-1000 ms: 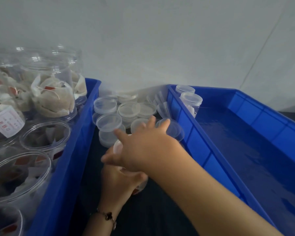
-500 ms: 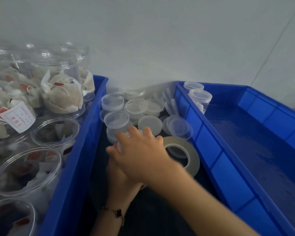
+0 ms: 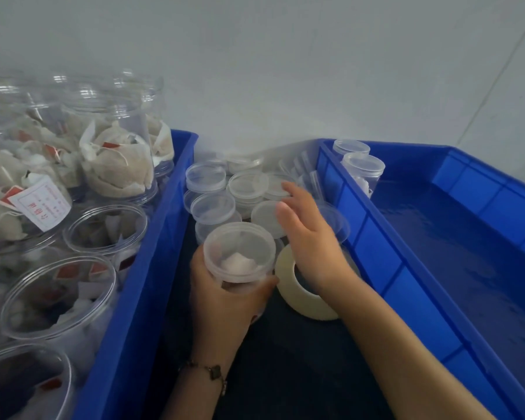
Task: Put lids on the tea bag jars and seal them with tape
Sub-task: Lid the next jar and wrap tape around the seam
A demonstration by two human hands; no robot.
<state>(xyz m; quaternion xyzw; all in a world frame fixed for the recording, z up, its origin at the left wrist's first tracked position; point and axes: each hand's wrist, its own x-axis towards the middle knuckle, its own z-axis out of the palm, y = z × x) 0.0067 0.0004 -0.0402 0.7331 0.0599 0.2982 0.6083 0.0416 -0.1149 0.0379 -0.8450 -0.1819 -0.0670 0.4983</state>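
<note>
My left hand grips lidded tea bag jar between blue bins; right hand, fingers straight, reaches over tape roll toward loose lids.

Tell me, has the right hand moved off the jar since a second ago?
Yes. The right hand has left the lidded jar held by the left hand and now reaches, fingers straight, over the loose lids, toward the right blue bin.
</note>
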